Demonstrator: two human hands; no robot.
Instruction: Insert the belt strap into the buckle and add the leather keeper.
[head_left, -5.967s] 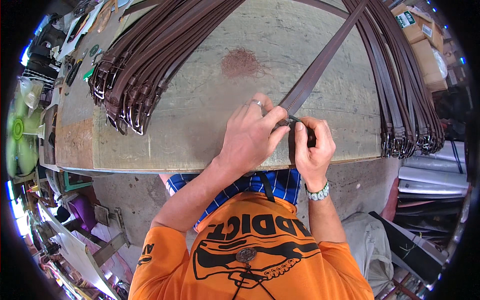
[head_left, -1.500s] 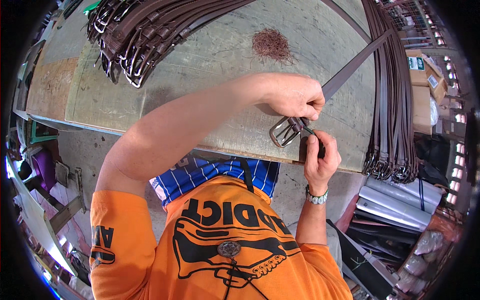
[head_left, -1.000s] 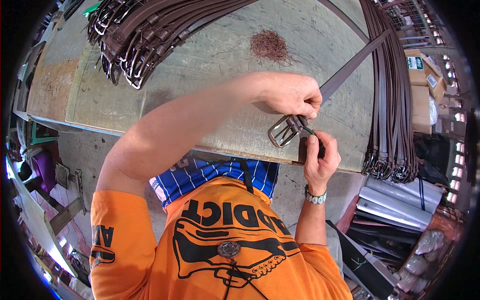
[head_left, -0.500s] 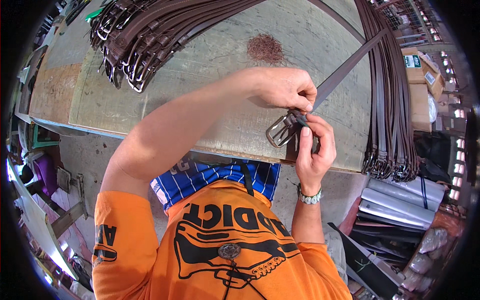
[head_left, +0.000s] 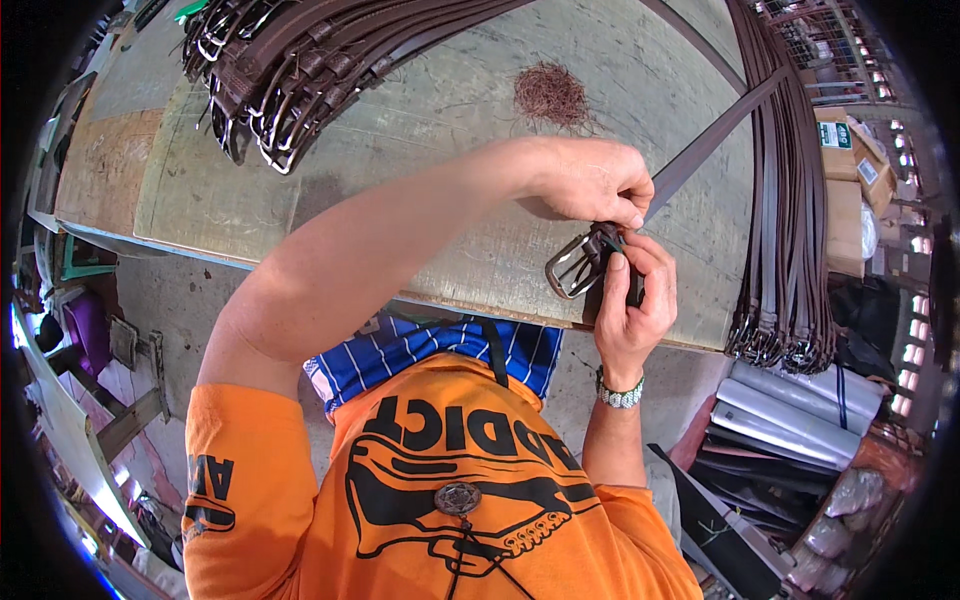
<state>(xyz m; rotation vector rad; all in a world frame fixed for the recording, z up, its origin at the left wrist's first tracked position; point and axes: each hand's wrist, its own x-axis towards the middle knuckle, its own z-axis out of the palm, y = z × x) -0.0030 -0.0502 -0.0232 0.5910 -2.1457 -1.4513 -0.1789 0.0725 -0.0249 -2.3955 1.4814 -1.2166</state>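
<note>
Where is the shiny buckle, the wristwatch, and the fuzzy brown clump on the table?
buckle [head_left: 572,267], head view, on its metal frame.
wristwatch [head_left: 620,396], head view, on the band.
fuzzy brown clump [head_left: 550,95], head view, at its middle.

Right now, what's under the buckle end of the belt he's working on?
The buckle sits over the bare grey tabletop near its front edge. The left hand and right hand cover the strap just behind it.

Brown cardboard box [head_left: 838,165], green label, far rt.
</note>
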